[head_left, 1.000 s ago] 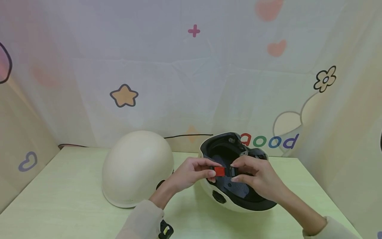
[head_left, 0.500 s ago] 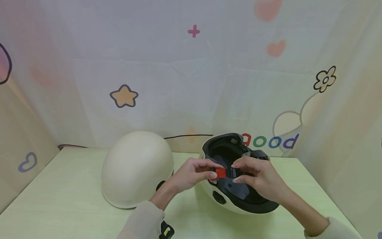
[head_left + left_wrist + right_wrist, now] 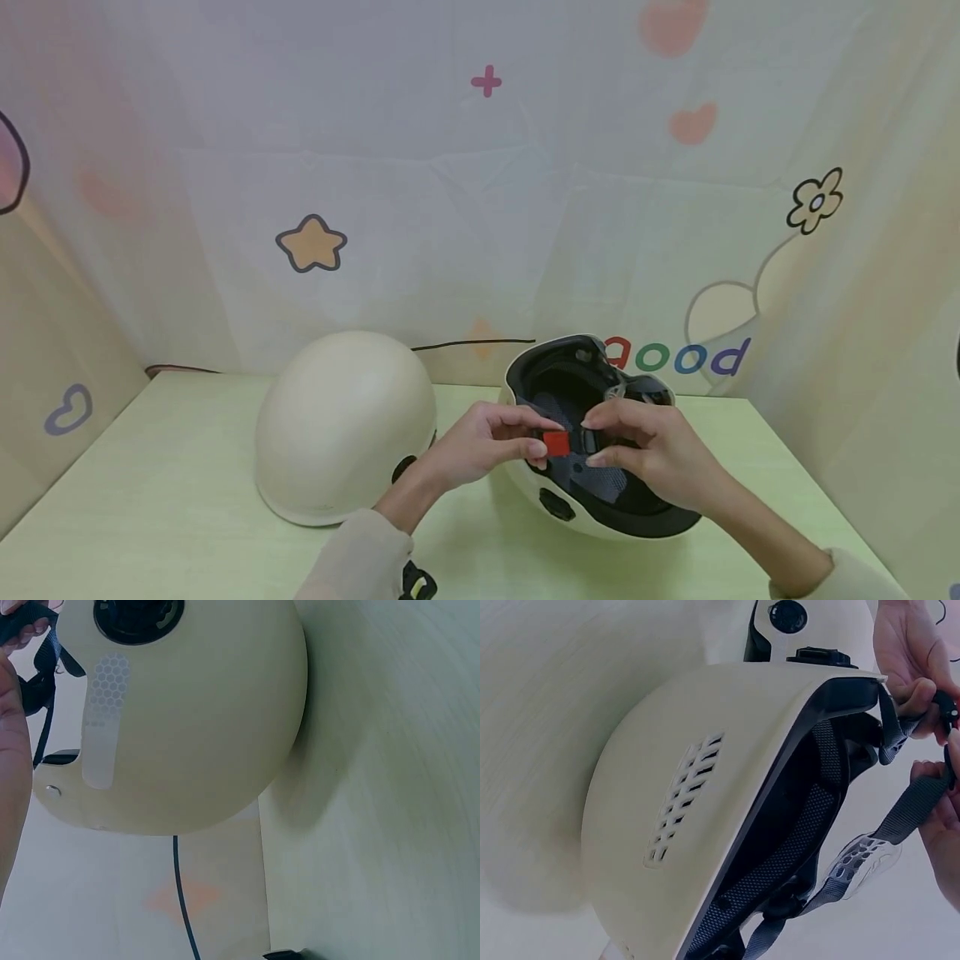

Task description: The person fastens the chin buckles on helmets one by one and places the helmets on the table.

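Head view. The upturned helmet [image 3: 611, 493] rests on the table [image 3: 187, 475], right of centre, its padded opening upward, a pose that presumably leaves the chin strap within reach. Above the opening, the left hand [image 3: 476, 447] pinches the red buckle piece [image 3: 557, 443] between thumb and fingers; the right hand [image 3: 654, 446] similarly pinches the black buckle piece [image 3: 588, 441]. The opposed grips probably keep the pieces in line; whether they are latched cannot be told. The second helmet [image 3: 345, 425] stands crown-up at centre left.

Left wrist view. The upturned helmet's pale shell fills the upper left; the hand at the left edge is cut off, so its grip cannot be judged here.

Right wrist view. The webbing strap [image 3: 911, 810] slants from lower centre to the fingers at the right edge, its tether seemingly explaining why both hands work close to the rim.
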Demonstrator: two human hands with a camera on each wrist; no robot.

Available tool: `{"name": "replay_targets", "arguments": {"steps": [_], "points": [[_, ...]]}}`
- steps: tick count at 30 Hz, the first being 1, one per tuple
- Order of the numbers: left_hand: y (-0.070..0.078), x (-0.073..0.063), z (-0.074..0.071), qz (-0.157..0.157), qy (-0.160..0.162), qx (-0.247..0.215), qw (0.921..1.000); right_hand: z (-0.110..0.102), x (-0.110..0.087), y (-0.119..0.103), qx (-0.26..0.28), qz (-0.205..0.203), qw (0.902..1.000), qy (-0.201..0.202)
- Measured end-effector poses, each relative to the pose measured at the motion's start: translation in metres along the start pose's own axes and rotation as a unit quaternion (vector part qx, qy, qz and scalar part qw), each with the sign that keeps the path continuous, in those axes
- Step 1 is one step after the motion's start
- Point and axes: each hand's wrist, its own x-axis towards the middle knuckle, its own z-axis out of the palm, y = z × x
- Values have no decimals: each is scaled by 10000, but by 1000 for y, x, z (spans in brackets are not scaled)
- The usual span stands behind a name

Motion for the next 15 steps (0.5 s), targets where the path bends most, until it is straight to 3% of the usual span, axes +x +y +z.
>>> {"name": "replay_targets", "arguments": {"steps": [4,11,15], "points": [[0,0,1,-3,-45,-38,10000,0,0,-1,38,-22,10000,15],[-1,0,0,63,-10,20,10000,5,-3,-3,-335,31,9987,378],[-2,-1,0,53,-54,-72,9999,5,-3,-1,-157,-93,9993,316]]}}
